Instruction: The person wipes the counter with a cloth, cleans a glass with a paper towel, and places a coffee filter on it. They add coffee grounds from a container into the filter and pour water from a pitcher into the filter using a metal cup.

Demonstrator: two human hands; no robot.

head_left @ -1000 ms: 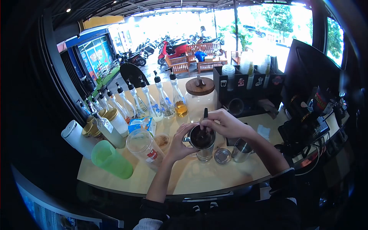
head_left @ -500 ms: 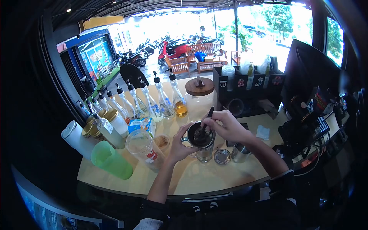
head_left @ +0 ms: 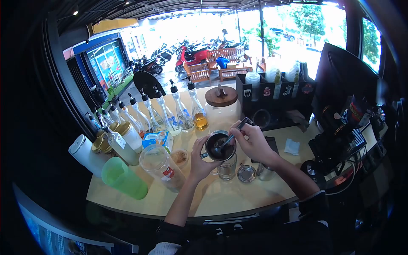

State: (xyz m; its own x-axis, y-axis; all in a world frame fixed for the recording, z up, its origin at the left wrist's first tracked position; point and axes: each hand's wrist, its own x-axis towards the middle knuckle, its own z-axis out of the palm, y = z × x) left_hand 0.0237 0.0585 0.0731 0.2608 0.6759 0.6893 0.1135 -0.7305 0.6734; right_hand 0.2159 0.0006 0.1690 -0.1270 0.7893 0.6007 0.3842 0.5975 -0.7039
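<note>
My left hand [head_left: 200, 158] grips a small metal pitcher [head_left: 220, 146] with dark contents, held just above a clear glass [head_left: 227, 168] on the counter. My right hand [head_left: 253, 140] holds a dark-handled spoon [head_left: 230, 138] whose bowl reaches into the pitcher. A round metal lid [head_left: 247, 173] and a small steel cup [head_left: 264, 171] lie right of the glass, under my right wrist.
A row of pump syrup bottles [head_left: 182, 108] lines the counter's far left. A wooden-lidded jar [head_left: 221, 102], a plastic cup [head_left: 163, 165], a green pitcher [head_left: 123, 177] and a white shaker [head_left: 85, 155] stand nearby. A black cup holder [head_left: 276, 95] and screen [head_left: 344, 80] are to the right.
The spoon handle has tilted from upright to leaning right, and my right hand moved right and up. The pitcher rose slightly above the glass.
</note>
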